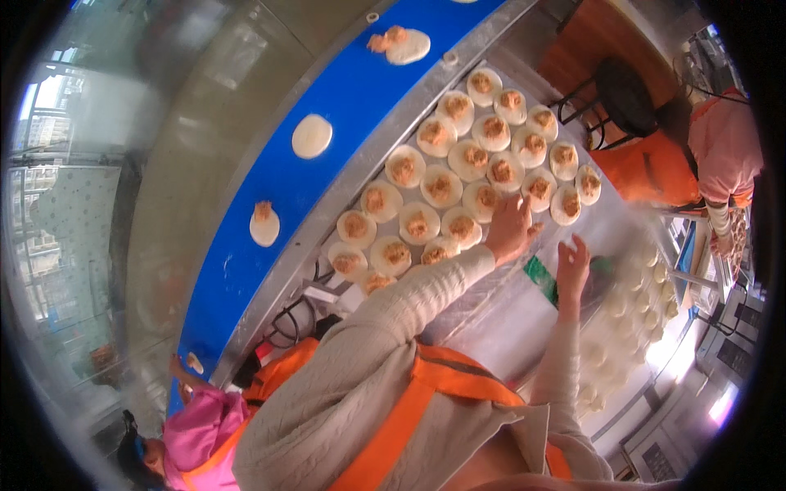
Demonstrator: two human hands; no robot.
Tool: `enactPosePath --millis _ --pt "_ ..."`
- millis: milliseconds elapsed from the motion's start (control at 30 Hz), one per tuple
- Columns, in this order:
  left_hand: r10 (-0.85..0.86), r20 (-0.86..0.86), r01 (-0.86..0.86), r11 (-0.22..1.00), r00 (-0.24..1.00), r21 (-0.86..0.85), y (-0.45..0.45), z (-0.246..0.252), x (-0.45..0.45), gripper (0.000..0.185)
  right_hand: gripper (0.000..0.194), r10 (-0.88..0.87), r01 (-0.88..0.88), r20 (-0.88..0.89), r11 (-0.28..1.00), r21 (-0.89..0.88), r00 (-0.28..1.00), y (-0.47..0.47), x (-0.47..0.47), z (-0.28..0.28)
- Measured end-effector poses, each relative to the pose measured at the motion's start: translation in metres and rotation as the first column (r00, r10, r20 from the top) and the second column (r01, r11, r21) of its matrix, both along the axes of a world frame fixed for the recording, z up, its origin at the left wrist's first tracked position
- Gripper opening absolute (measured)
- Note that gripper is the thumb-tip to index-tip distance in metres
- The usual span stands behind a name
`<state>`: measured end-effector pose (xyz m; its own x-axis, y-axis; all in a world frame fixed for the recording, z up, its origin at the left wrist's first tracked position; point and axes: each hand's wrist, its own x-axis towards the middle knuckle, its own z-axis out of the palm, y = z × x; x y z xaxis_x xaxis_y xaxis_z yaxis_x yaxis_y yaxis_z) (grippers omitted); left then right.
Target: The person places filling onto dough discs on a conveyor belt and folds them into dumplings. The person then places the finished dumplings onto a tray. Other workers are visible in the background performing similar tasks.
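My left hand [511, 228] reaches over the near edge of a group of flat, pale dough rounds, each topped with an orange-brown filling. Its fingertips are beside a filled round [482, 199] and partly cover it; whether they touch it is unclear. Nothing shows in its spread fingers. To the right, my right hand [573, 264] is raised above the metal table [491, 313], fingers bent and apart, nothing visible in them. The nearest round to it is a filled one [565, 204]. My left sleeve hides part of the lower rounds.
A blue conveyor belt [276, 172] runs along the left, carrying a plain round [312, 136] and others with filling. Pale dough pieces [638, 307] lie at the right. A co-worker in pink [206, 423] is by the belt; another person [724, 141] stands far right, near a black stool [625, 97].
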<state>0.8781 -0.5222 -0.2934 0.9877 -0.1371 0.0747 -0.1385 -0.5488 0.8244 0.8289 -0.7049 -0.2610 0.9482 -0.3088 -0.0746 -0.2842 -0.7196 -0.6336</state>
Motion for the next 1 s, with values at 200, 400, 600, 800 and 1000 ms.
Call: enactPosePath --millis 200,400,600,800,1000 --pt "0.198 -0.015 -0.189 0.912 0.98 -0.364 0.116 0.061 0.029 0.045 0.033 0.037 -0.047 0.077 0.99 0.134 0.996 0.033 -0.005 0.008" --pt "0.543 0.199 -0.572 0.808 0.816 0.141 0.334 0.054 0.117 0.045 0.023 0.374 -0.377 0.069 0.925 0.05 0.925 0.157 0.098 0.027" --pt "0.431 0.113 -0.445 0.854 0.895 0.27 0.404 0.014 0.148 0.037 0.031 0.643 -0.655 0.275 0.754 -0.06 0.715 0.377 0.207 0.034" --pt "0.278 0.153 -0.316 0.871 0.948 0.377 0.422 0.006 0.118 0.008 0.018 0.852 -0.822 0.008 0.508 -0.257 0.524 0.483 0.214 0.021" --pt "0.54 0.264 -0.598 0.761 0.799 0.253 0.467 0.04 0.006 0.012 0.022 0.875 -0.834 0.016 0.467 -0.293 0.484 0.486 0.159 0.006"
